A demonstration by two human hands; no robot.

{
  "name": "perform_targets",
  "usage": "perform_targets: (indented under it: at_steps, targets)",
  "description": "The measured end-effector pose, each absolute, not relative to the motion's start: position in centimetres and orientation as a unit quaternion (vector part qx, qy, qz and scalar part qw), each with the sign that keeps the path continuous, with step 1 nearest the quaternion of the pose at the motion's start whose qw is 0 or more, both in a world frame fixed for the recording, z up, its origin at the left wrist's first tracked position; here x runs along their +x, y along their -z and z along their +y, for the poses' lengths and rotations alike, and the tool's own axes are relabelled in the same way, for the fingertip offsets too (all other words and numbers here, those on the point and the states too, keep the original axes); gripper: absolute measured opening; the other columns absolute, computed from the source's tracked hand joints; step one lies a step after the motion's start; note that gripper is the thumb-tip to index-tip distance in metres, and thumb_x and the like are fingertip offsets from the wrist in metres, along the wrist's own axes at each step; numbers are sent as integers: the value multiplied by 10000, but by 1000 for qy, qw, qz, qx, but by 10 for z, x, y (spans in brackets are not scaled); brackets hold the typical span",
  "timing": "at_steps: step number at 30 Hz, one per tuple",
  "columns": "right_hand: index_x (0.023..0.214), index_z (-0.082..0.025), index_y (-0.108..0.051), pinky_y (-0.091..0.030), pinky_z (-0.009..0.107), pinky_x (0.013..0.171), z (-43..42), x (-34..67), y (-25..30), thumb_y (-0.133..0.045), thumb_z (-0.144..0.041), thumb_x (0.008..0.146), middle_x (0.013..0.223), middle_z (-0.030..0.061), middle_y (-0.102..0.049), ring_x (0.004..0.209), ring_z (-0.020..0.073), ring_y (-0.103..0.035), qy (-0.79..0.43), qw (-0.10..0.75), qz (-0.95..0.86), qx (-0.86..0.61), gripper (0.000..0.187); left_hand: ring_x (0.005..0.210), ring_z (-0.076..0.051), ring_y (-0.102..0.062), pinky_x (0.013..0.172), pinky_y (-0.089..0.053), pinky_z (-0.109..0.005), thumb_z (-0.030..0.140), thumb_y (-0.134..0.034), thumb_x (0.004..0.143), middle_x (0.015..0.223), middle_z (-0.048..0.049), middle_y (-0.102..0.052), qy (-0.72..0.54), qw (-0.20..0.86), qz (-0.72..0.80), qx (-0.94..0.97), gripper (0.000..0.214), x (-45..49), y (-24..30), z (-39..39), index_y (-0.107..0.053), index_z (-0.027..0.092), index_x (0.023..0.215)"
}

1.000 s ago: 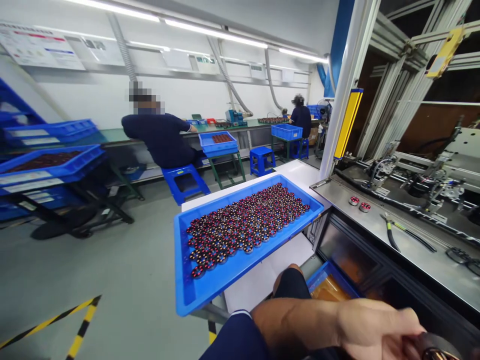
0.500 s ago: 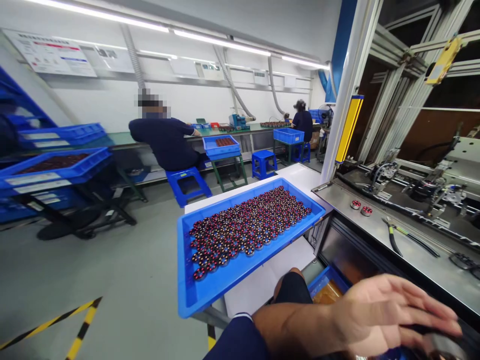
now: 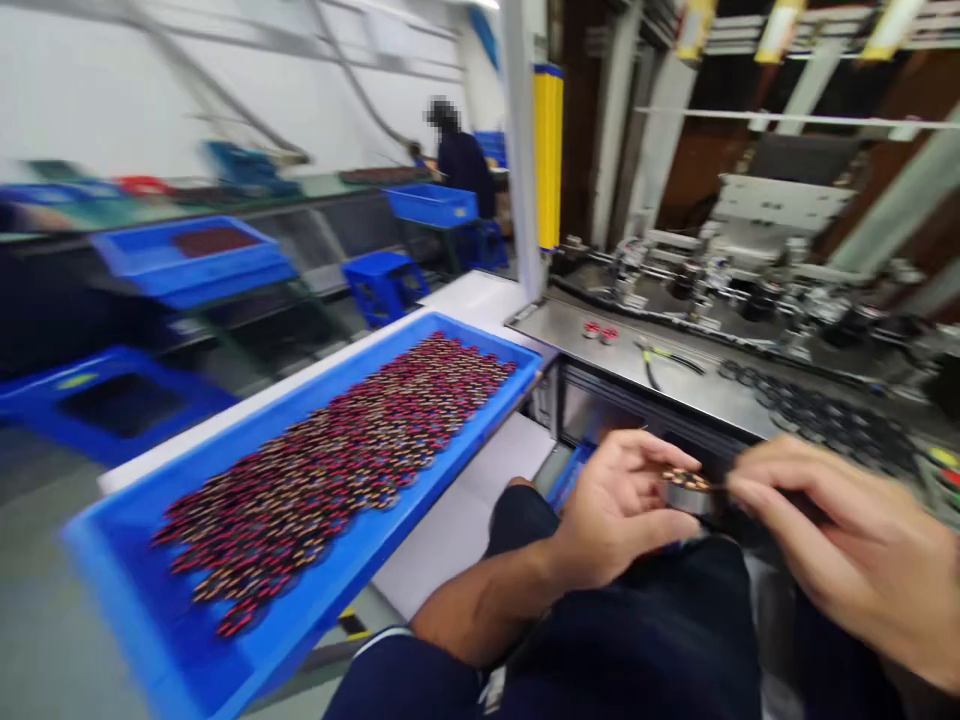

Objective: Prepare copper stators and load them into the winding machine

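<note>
Round part [image 3: 687,493] in left fingers [image 3: 649,447], blue tray [image 3: 146,610] of clustered parts [image 3: 337,450]

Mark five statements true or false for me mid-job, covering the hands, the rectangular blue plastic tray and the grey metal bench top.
1. The bare left hand holds a round silver-sided part with a copper-coloured top. True.
2. The bare right hand is inside the rectangular blue plastic tray. False: its fingertips are close to the held part; whether they touch it is unclear.
3. The tray holds many small round red-and-copper parts. True.
4. The pliers with green-and-black handles lie in the tray. False: they lie on the grey metal bench top.
5. Two small round red-topped parts sit on the bench top near the pliers. True.
</note>
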State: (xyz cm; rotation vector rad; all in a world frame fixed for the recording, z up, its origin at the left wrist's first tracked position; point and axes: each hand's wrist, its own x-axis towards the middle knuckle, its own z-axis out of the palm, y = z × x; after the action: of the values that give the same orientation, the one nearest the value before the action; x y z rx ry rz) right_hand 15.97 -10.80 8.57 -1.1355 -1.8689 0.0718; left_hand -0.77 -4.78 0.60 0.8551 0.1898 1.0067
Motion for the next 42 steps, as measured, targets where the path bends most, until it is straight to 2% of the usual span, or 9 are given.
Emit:
perform_targets:
  at_steps: [6,12,17,23,26,29,34,38,42]
  targets:
    - [723,-200,-665,-479,244,554,-105,145,-77,-652,-182,900,673,3,-660,591,122,-602,-109,531,-647,-537,178,941,-161,-727,821,-603,-276,182,-874,700,1140,-69,-709,-554,678,102,472,439,-2,1,-44,-614,209,1053]
    - [665,-180,-647,-458,244,522,-112,132,-43,-702,-401,887,582,-4,-621,533,119,-555,-445,571,-468,-507,318,972,-210,-747,869,-605,-350,256,-866,720,1162,-89,-700,-536,672,100,501,330,0,9,-31,-653,189,963]
    - [651,-159,-645,-467,238,530,-107,132,-24,-794,-464,794,584,2,-636,505,105,-550,-561,587,-394,-431,368,992,-212,-750,878,-602,-349,259,-867,725,1156,-83,-737,-518,697,74,490,324,-2,10,-27,-680,207,983]
    - [931,-142,-745,-562,305,689,-107,135,-22,-738,-592,802,831,86,-707,727,179,-668,-661,561,-375,-329,468,1196,-257,-674,1004,-547,-420,246,-859,733,1118,-87,-771,-503,654,42,564,274,-2,9,-24,-708,226,961]
    - [931,-161,-726,-558,299,707,-107,135,-17,-759,-557,793,844,68,-698,743,171,-655,-615,580,-418,-334,421,1317,-285,-586,1102,-463,-472,321,-868,720,1216,-117,-737,-498,609,41,616,432,-4,9,-22,-688,245,1105]
    - [984,-187,-707,-562,327,719,-107,142,-10,-823,-415,766,907,73,-700,821,202,-661,-385,628,-524,-428,335,1357,-304,-532,1111,-440,-427,435,-919,604,1386,-155,-622,-566,506,125,638,810,-13,8,-23,-591,237,1318]
    - [1214,-231,-653,-568,413,761,-107,151,-3,-744,-122,802,997,110,-699,893,256,-671,1,588,-682,-434,437,972,-212,-680,881,-535,-303,374,-872,699,1038,-79,-748,-483,414,207,743,509,-23,-5,-37,-712,197,1149]
    - [1255,-222,-637,-576,413,759,-107,152,-6,-714,-98,804,1004,119,-698,897,262,-677,45,567,-708,-418,474,838,-200,-703,788,-557,-296,430,-841,728,968,-82,-771,-435,431,204,763,500,-18,-15,-42,-716,166,1134]
    - [1232,-221,-627,-563,441,814,-114,162,-17,-655,-175,868,1059,128,-676,977,274,-654,-115,561,-697,-432,368,890,-206,-700,825,-563,-315,316,-815,779,1006,-95,-774,-453,364,209,787,408,-15,-19,-39,-707,155,1138]
